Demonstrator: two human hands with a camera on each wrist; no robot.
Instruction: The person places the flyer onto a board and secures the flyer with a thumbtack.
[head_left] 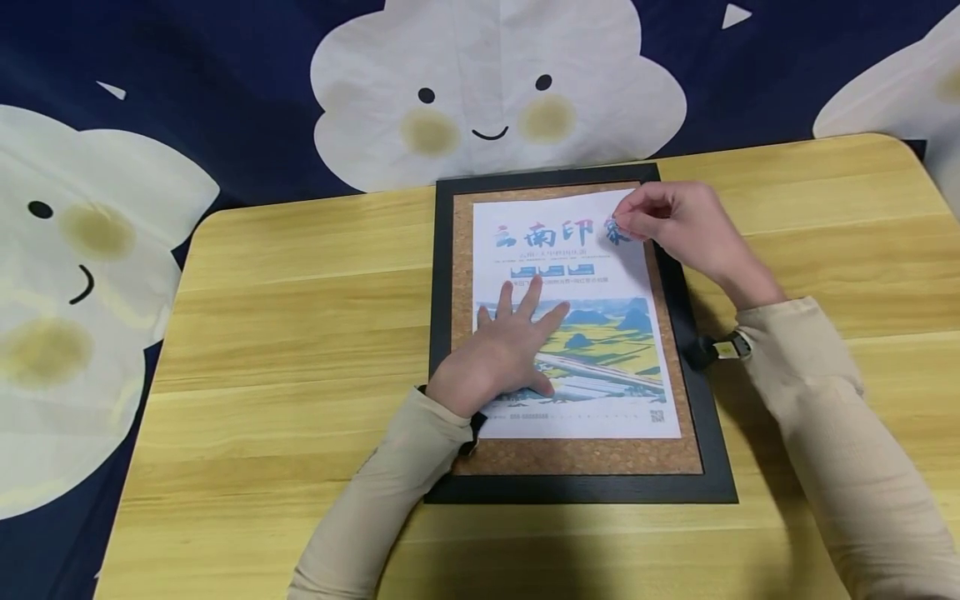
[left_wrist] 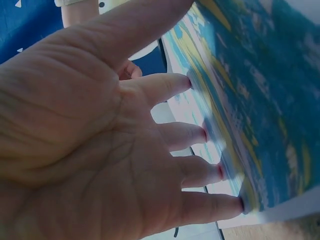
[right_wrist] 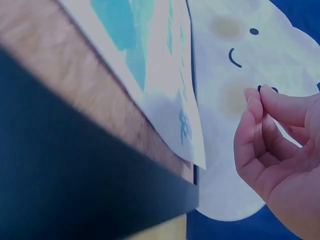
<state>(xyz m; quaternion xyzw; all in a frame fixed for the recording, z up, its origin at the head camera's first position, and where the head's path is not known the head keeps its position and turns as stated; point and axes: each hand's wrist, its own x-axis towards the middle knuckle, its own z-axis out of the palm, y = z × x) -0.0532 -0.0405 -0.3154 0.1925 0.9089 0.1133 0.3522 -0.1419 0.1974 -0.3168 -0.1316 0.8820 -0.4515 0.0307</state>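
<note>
A black-framed corkboard [head_left: 585,457] lay flat on a wood-grain desk [head_left: 300,300]. Nearest, over the left part of the corkboard, the person's left hand [head_left: 506,354] was spread wide, gripping nothing, its fingertips touching a printed landscape poster [head_left: 581,287]. The poster lay on the corkboard within the frame, with cork showing around it. Farther off, above the corkboard's far right corner, the right hand [head_left: 678,225] had thumb and forefinger tips brought together; whether anything small sat between them could not be told. Below those fingertips, the poster's corner curled up off the cork. That lift could have led to a crease if pressed unevenly, and a sliding left hand could have skewed the sheet. Beyond the corkboard hung a navy cloth [head_left: 247,100] printed with smiling clouds.
</note>
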